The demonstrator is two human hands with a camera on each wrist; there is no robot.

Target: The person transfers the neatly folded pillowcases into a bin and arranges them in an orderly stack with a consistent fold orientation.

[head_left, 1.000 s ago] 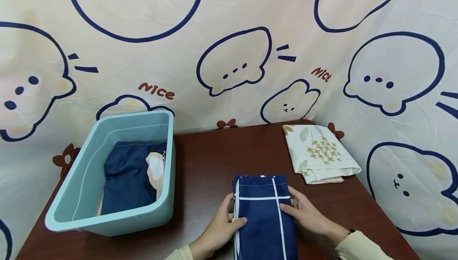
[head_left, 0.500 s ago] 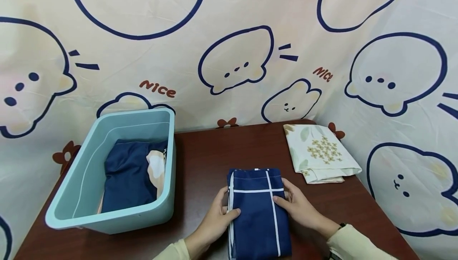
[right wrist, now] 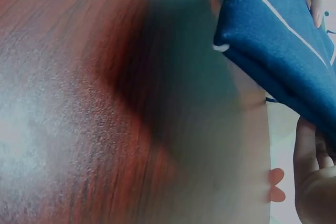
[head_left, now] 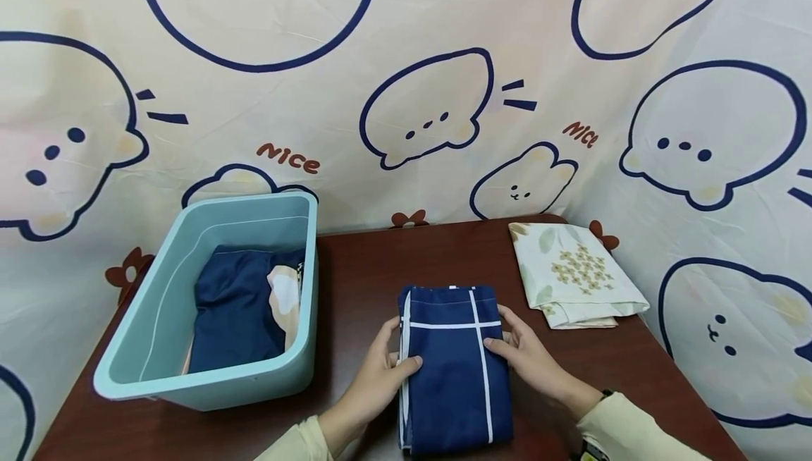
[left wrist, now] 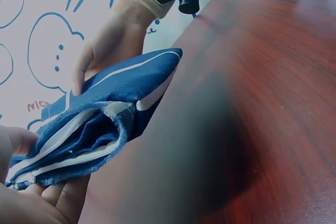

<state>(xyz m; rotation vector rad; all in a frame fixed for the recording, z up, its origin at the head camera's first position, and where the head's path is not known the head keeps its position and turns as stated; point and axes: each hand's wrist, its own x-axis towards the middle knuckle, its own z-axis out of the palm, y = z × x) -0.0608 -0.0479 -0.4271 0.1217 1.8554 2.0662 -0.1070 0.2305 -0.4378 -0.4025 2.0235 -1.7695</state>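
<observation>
Between my hands is a folded navy cloth with white stripes, several layers thick. My left hand grips its left edge, thumb on top and fingers beneath. On the opposite edge my right hand holds it the same way, the thumb lying near a white stripe. In the left wrist view the rolled layers of the cloth show at its side. The right wrist view has the cloth's smooth folded corner above the fingers, raised off the table.
A light blue plastic bin stands on the left of the dark red wooden table, holding a navy cloth and a peach-and-white cloth. A folded white floral cloth lies at the back right. A cartoon-printed curtain hangs behind.
Both hands have carried the folded navy cloth slightly away from the person and a little to the left, keeping the same hold. The view has shifted slightly; the bin and floral cloth stay put.
</observation>
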